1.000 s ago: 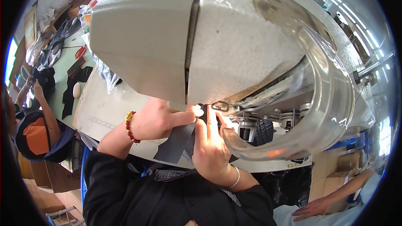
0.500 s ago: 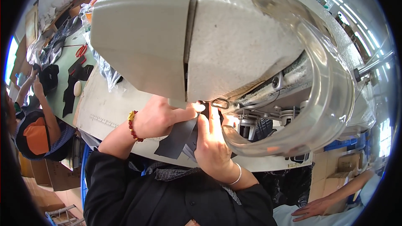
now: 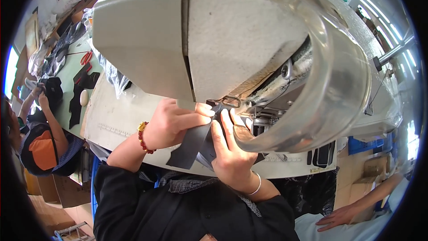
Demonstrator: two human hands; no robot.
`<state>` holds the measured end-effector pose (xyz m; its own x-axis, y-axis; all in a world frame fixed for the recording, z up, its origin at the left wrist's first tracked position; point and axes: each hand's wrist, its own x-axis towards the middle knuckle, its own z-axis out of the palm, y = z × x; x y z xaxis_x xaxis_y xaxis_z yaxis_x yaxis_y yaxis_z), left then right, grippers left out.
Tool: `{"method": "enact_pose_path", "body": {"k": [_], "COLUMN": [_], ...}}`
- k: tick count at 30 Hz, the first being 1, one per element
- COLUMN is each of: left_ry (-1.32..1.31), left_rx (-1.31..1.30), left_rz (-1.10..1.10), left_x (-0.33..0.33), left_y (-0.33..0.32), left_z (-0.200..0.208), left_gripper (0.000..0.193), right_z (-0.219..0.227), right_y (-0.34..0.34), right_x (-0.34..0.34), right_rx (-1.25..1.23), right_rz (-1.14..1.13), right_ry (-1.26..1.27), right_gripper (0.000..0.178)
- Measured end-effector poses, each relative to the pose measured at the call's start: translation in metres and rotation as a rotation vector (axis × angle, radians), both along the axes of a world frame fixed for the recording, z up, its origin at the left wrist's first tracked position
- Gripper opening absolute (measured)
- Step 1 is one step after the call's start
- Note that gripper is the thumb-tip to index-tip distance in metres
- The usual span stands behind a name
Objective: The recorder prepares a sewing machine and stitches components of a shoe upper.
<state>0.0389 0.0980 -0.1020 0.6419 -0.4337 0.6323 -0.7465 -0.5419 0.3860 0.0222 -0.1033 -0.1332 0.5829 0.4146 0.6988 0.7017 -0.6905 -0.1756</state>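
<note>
My left hand (image 3: 171, 122) pinches the upper edge of a dark grey fabric strip (image 3: 189, 149) just below the head of a sewing machine (image 3: 240, 40). The strip's loose end hangs toward me over the table edge. My right hand (image 3: 234, 163) lies beside it with fingers stretched forward, their tips pressing the dark material flat near the metal presser part (image 3: 231, 101). More layers, some pale, show between my hands. The machine head hides the far end of the work, and I cannot make out the needle.
A thick clear plastic guard (image 3: 341, 76) curves around the machine's right side. On the left, a green table (image 3: 67, 102) bears red-handled scissors (image 3: 86, 57), dark cut pieces and a white oval object (image 3: 84, 97). One person works there; another's hand (image 3: 336, 218) rests at lower right.
The machine head appears shifted left and slightly up as my view moves. My right fingertips show more clearly on the material, and more of the dark piece is visible near the presser part.
</note>
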Motion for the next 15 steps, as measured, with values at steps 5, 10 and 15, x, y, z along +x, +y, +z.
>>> {"method": "enact_pose_path", "body": {"k": [5, 10, 15], "left_ry": [-0.169, -0.076, 0.033], "left_rx": [0.058, 0.103, -0.04], "left_rz": [0.006, 0.08, 0.074], "left_x": [0.002, -0.004, -0.002], "left_y": [-0.001, 0.0, -0.001], "left_z": [-0.013, -0.015, -0.012], "left_gripper": [0.027, 0.032, 0.035], "right_z": [-0.001, -0.001, 0.0], "right_y": [0.003, 0.004, 0.007], "right_x": [-0.001, 0.0, -0.002], "right_rx": [-0.007, 0.011, -0.006], "right_rz": [-0.01, -0.015, -0.031], "right_ry": [-0.015, -0.039, -0.023], "right_gripper": [0.04, 0.038, 0.037]}}
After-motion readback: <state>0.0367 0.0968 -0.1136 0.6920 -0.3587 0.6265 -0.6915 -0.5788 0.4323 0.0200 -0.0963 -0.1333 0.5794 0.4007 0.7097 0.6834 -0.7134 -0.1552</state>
